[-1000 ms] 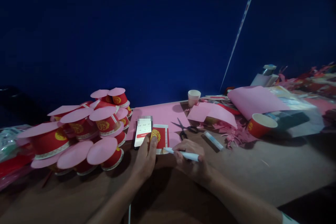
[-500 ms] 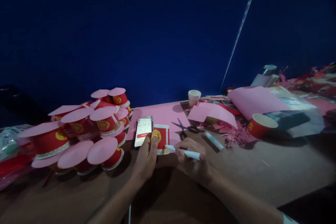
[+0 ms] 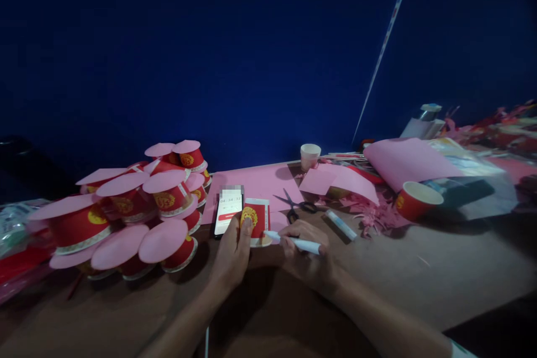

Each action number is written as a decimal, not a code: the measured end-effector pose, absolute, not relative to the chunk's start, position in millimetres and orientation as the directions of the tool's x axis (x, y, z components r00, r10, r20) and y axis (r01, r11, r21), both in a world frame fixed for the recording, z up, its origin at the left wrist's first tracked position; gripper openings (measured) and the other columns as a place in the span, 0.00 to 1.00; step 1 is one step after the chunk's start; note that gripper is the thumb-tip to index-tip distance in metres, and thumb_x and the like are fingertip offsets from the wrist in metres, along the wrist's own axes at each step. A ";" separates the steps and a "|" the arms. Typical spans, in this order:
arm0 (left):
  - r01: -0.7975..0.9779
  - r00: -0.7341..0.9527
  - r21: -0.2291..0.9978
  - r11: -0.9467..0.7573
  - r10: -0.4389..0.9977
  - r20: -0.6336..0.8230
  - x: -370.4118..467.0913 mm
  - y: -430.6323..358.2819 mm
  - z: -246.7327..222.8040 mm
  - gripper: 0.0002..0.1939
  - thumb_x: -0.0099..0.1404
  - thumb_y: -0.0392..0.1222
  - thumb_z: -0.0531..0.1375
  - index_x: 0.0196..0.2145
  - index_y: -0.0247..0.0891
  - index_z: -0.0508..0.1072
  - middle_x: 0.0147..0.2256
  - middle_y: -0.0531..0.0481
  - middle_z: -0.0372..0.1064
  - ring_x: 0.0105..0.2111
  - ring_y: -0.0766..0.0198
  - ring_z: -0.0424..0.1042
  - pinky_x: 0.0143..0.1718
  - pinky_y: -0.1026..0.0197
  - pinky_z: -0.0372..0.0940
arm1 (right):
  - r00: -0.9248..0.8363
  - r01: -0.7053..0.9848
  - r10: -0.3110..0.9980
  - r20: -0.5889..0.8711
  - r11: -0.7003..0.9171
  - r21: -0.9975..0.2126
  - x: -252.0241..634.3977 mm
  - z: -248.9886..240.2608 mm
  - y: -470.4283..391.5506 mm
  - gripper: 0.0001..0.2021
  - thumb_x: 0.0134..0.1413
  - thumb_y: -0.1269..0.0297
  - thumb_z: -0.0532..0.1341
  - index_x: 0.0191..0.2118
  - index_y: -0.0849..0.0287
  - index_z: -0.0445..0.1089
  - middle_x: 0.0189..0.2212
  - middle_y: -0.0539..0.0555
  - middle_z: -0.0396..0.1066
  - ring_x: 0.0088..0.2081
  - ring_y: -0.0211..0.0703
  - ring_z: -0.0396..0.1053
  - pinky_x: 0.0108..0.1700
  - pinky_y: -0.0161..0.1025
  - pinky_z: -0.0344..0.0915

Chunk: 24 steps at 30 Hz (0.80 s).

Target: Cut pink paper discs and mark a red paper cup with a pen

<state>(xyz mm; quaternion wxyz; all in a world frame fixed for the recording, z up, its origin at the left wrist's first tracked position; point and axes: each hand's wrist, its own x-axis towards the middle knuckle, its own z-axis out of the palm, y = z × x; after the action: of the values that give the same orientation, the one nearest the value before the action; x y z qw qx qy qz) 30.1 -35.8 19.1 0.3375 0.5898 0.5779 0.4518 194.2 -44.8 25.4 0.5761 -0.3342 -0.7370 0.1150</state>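
My left hand [image 3: 235, 246] grips the left side of a red paper cup [image 3: 260, 217] with a gold emblem, thumb over its front. A white glue pen [image 3: 307, 246] is held in my right hand [image 3: 308, 257], its tip touching or very near the cup's lower right edge. Just behind my left hand lies a lit phone [image 3: 229, 211]. Dark-handled scissors [image 3: 293, 207] rest open beyond my right hand, and a whitish tube [image 3: 340, 225] lies to its right. Pink paper [image 3: 251, 179] is spread behind the cup.
Many red cups with pink discs [image 3: 121, 184] are stacked at the left. Toward the right stand a white cup [image 3: 310, 152] and a tilted red cup [image 3: 419, 201], among pink sheets [image 3: 409, 159] and shredded pink paper [image 3: 377, 212]. A blue wall [image 3: 251, 67] rises behind the table.
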 end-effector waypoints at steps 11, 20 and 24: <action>0.373 -0.071 0.922 -0.100 0.988 0.136 29.6 -34.3 17.3 0.18 0.64 0.54 0.46 0.38 0.39 0.64 0.35 0.47 0.68 0.35 0.57 0.67 0.38 0.55 0.60 | -0.161 0.343 0.623 0.765 0.762 -0.549 193.9 22.4 -44.5 0.07 0.52 0.72 0.54 0.26 0.60 0.66 0.21 0.51 0.69 0.24 0.37 0.66 0.29 0.36 0.62; 0.307 -0.047 0.948 -0.077 0.994 0.096 29.9 -33.9 16.7 0.20 0.63 0.56 0.46 0.41 0.38 0.64 0.38 0.45 0.69 0.37 0.56 0.68 0.41 0.53 0.60 | -0.161 0.375 0.614 0.773 0.763 -0.527 193.1 19.5 -44.3 0.06 0.52 0.71 0.55 0.27 0.59 0.67 0.21 0.50 0.69 0.24 0.37 0.66 0.29 0.35 0.62; 0.287 -0.029 0.956 -0.068 0.996 0.080 30.0 -33.8 16.3 0.21 0.62 0.56 0.48 0.43 0.38 0.64 0.40 0.45 0.69 0.38 0.56 0.68 0.42 0.53 0.60 | -0.167 0.378 0.586 0.793 0.781 -0.498 193.1 19.8 -44.4 0.05 0.51 0.72 0.55 0.28 0.59 0.67 0.22 0.51 0.70 0.25 0.38 0.67 0.29 0.35 0.63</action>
<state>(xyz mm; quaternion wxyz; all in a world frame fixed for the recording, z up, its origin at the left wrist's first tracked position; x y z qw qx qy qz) 30.0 -33.8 16.3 0.3934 0.5752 0.5577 0.4509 193.1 -44.4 19.8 0.5614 -0.3180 -0.7583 0.0926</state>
